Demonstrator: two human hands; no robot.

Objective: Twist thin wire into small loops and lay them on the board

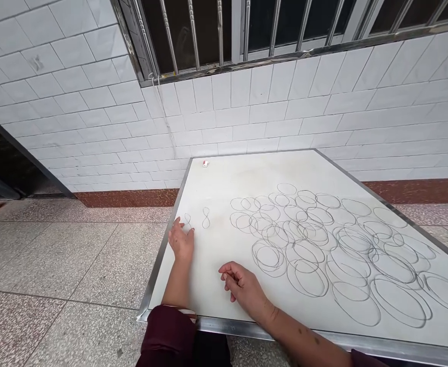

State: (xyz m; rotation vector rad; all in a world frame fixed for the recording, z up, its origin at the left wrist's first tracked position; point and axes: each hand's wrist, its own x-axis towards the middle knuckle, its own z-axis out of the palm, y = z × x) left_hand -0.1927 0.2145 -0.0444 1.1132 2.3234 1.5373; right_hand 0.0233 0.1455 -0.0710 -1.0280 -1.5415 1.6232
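Observation:
At the table's left side, my left hand (180,240) is open, thumb and fingers apart, its fingertips by a thin figure-eight loop (188,218). Whether it touches that loop I cannot tell. Just right of it lies a second figure-eight loop (206,218), dark and wire-like. My right hand (243,286) is over the near part of the table, fingers curled in toward the thumb, and nothing shows in them. Many thin, dark round loops (307,232), which look like wire rings, lie spread and overlapping to its right.
The white table (224,178) has a metal rim and stands by a white tiled wall (216,120). A small red-and-white object (205,163) sits at its far left corner. Above are barred windows (273,30); a thin cord (165,114) hangs down the wall. Speckled floor (94,270) lies left.

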